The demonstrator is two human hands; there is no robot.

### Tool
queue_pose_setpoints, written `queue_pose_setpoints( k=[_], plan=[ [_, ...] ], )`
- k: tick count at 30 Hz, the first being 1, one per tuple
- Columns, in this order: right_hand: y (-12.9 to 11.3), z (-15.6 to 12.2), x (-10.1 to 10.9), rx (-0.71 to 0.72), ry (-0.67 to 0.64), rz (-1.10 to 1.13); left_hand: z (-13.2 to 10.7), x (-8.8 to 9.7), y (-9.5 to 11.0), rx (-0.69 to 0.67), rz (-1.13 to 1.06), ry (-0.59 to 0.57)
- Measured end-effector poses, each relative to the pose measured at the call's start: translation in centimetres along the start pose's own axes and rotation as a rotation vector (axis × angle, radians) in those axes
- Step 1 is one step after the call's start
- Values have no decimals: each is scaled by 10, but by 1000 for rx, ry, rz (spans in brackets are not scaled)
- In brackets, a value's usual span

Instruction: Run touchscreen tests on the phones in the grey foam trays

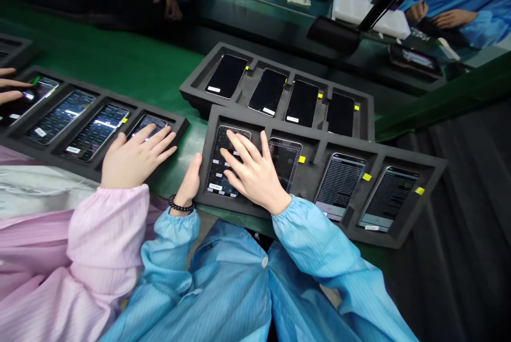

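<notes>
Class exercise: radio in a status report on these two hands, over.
Right grip on smartphone, black foam tray. Left grip at tray edge. Pink-sleeved co-worker's hand on next tray, not blocking.

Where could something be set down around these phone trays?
Green mat lies open between the left foam tray and rear foam tray, narrowing to a strip beside the front foam tray. That front tray is crowded: the right hand covers a phone, the left hand beside it.

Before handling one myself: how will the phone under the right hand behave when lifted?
The phone under the right hand is probably stiff and heavy for its thin slab. Its glossy glass face looks slippery, likely fragile. Sitting low in its foam tray, it may offer little edge to grip.
</notes>
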State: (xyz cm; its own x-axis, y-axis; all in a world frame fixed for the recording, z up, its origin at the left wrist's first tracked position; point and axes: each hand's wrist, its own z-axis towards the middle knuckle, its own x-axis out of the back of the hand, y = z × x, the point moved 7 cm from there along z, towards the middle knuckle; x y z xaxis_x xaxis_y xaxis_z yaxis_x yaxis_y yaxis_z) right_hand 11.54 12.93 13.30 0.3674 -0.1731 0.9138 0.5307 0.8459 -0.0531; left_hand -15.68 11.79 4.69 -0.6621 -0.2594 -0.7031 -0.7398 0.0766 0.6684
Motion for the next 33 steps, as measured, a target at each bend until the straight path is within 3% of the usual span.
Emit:
queue_pose_setpoints(
  k=[5,11,17,22,33],
  plan=[
    [-15,-1,-8,95,-55,36,-1,-3,0,-32,-98,6],
    [-11,-16,-1,46,-51,41,-2,-3,-1,-18,-160,29],
    [0,-40,13,-26,-35,-19,-3,-3,0,-35,-77,13],
    [-3,-52,14,-7,-20,-22,-3,-4,1,-47,-17,-9],
    [-22,-28,-9,90,-74,65,-3,-6,3,-57,24,5]
  ],
)
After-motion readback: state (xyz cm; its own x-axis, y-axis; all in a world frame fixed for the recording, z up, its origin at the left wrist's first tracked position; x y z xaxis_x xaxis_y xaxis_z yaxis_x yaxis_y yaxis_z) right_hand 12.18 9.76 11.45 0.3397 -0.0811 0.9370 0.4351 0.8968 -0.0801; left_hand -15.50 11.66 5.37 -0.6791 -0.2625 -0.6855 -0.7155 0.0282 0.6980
